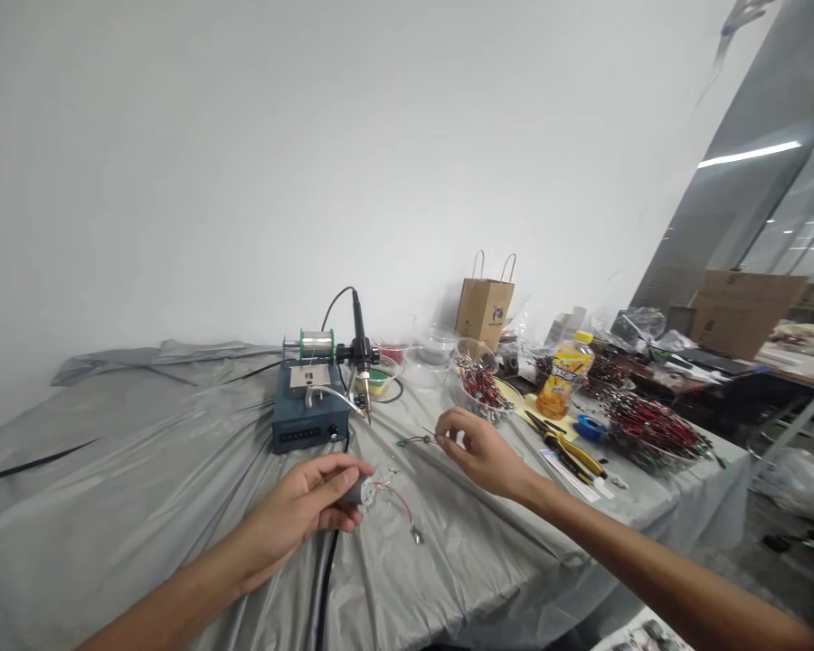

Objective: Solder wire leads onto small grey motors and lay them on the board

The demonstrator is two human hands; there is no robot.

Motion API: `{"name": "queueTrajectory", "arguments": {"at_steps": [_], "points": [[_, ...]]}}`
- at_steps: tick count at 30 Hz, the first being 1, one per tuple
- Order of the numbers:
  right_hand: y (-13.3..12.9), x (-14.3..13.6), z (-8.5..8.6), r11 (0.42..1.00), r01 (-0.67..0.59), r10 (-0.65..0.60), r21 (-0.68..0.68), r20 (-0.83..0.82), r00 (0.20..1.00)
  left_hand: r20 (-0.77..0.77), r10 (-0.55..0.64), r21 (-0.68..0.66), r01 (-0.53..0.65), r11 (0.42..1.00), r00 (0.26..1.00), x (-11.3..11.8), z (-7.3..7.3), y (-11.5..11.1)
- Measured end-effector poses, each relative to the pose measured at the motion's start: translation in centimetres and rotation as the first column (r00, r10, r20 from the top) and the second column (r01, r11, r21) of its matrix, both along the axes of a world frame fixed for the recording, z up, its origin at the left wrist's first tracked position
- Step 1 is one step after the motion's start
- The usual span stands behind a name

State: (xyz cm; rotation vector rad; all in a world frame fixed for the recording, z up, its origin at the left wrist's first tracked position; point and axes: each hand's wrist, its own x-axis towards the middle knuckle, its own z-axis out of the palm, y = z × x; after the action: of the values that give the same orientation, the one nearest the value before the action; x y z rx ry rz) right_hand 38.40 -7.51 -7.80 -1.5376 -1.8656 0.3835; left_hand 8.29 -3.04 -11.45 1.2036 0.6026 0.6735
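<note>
My left hand [318, 495] is closed around a small grey cylindrical motor [361, 493]. From the motor's end a red wire [399, 499] curves to the right, with a small metal piece [416, 534] at its tip. Further right, the fingers of my right hand [471, 445] pinch a short thin wire lead [417, 440] with small dark parts on it. Ahead of my left hand stands a blue soldering station [307, 418] with a solder spool [317, 344] on top. Beside it a soldering iron [362, 353] is clamped with its tip pointing down.
A bowl of red and black wires [481, 387] stands beyond my right hand. To the right are yellow-handled pliers [570, 452], a drink bottle [564, 375], blue tape [590, 427] and a wire heap [657, 425]. A paper bag [483, 312] stands against the wall. A black cable [324, 588] crosses the grey sheet.
</note>
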Motion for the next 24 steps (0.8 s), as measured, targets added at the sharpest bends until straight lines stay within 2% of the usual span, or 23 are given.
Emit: {"name": "queueTrajectory", "arguments": {"at_steps": [4, 9, 12, 17, 22, 24], "points": [[3.4, -1.7, 1.1, 1.0, -0.017, 0.02, 0.013, -0.26, 0.965, 0.035, 0.077, -0.025, -0.076, 0.997, 0.996, 0.3, 0.2, 0.4], [8.3, -3.5, 1.5, 0.986, -0.147, 0.075, -0.083, -0.564, 0.823, 0.009, 0.081, -0.119, -0.08, 0.99, 0.997, -0.4, 0.5, 0.7], [10.1, -4.1, 1.4, 0.976, -0.188, 0.065, -0.11, -0.679, 0.731, -0.004, 0.066, -0.125, -0.066, 0.99, 0.998, -0.6, 0.5, 0.8], [9.7, -4.3, 0.9, 0.966, -0.215, 0.022, -0.142, -0.785, 0.619, -0.002, 0.165, -0.028, -0.165, 0.986, 0.986, -0.6, 0.4, 1.1], [8.3, -4.0, 0.0, 0.972, -0.17, -0.034, -0.165, -0.806, 0.591, 0.001, 0.22, -0.016, -0.22, 0.975, 0.975, -0.7, 0.5, 1.5], [8.3, -3.9, -0.2, 0.981, -0.132, -0.041, -0.146, -0.807, 0.589, -0.006, 0.203, -0.011, -0.203, 0.979, 0.979, -1.0, 0.8, 1.7]]}}
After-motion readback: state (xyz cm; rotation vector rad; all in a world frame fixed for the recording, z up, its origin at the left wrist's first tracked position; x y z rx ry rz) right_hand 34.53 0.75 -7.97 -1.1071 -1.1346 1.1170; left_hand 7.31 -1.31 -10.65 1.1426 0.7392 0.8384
